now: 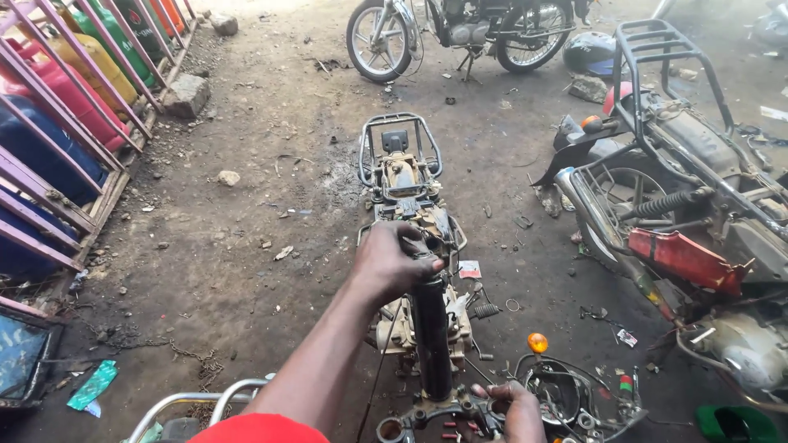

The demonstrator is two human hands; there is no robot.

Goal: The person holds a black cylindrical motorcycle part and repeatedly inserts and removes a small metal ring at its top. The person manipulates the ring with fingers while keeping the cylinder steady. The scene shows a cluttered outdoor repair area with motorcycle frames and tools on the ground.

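A stripped, muddy motorcycle frame [404,184] lies on the dirt ground, its rear carrier rack [400,130] pointing away from me. A black fork tube [432,340] runs from the frame toward me. My left hand [392,261] is closed around the tube's upper end. My right hand [515,410] grips the metal yoke [427,414] at the tube's lower end, close to the bottom edge of the view. A headlight shell with loose wires [566,394] and an orange indicator lamp [538,342] lie just right of my right hand.
A partly dismantled motorcycle with a red side panel [685,209] stands at the right. Another motorcycle [460,33] and a helmet [593,49] are at the back. Coloured jerrycans sit behind a pink metal rack [61,98] at the left. Stones [187,94], small parts and a chrome bar [189,404] lie around.
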